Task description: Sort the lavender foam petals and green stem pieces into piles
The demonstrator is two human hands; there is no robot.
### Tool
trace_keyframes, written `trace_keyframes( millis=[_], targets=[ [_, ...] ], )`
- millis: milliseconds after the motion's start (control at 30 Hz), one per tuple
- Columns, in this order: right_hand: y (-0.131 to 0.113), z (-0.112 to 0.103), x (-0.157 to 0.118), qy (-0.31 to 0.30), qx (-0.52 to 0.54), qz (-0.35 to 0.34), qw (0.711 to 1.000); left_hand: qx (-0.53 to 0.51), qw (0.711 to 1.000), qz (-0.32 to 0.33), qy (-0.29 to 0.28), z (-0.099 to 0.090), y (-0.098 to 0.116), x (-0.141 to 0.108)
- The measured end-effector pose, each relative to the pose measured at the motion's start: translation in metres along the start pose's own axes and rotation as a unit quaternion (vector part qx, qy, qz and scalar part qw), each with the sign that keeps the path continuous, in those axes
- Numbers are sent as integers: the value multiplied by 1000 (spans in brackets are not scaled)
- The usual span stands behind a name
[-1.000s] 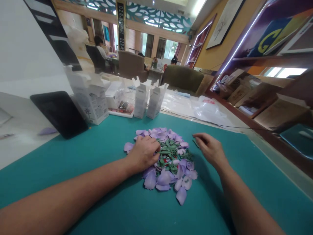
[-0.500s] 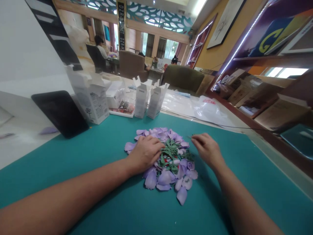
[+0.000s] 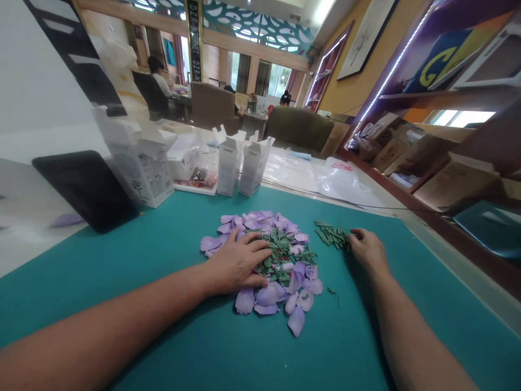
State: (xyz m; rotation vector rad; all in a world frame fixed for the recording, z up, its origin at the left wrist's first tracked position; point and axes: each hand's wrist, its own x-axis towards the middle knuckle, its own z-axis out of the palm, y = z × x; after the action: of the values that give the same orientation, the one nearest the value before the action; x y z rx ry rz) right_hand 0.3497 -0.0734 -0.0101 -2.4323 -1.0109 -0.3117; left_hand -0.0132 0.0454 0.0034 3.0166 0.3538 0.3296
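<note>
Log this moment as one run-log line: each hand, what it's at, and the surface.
left hand: flat on lilac petal pile | right hand: at edge of green stem pieces | surface: teal cutting mat

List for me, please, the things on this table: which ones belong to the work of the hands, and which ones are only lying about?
In the work: left hand, lilac artificial petals, green artificial leaves, right hand, short green stems, teal mat.

Lying about: black flat panel, white cartons, clear plastic bag, stray lilac petal.
</note>
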Motion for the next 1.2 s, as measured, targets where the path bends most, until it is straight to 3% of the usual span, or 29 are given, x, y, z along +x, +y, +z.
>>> trace_keyframes(
  millis=[167,333,500,600,733,867,1067,1200],
  targets=[
    [-34,-18,-10,-21,45,-57,997,0,1000,-18,-15,-9,-2,0],
    [-80,-39,-34,-194,133,-199,951,7,1000,-29,-10,-12,-1,1],
    [-117,-60,-62,-366,71,-279,885,-17,999,18,35,-13,9,1],
    [-135,-67,-78,-410,23,-296,862,-24,997,57,43,-12,14,0],
    [-150,-64,-93,-416,-7,-312,854,-19,997,66,27,-10,15,0],
    [-149,-55,-95,-392,54,-327,858,-18,998,48,29,-10,12,0],
    [-133,-38,-82,-233,119,-339,904,-85,990,-45,105,-14,1,4],
    [-129,-16,-85,-157,89,-393,902,-91,984,-97,120,-13,-9,8]
  ],
)
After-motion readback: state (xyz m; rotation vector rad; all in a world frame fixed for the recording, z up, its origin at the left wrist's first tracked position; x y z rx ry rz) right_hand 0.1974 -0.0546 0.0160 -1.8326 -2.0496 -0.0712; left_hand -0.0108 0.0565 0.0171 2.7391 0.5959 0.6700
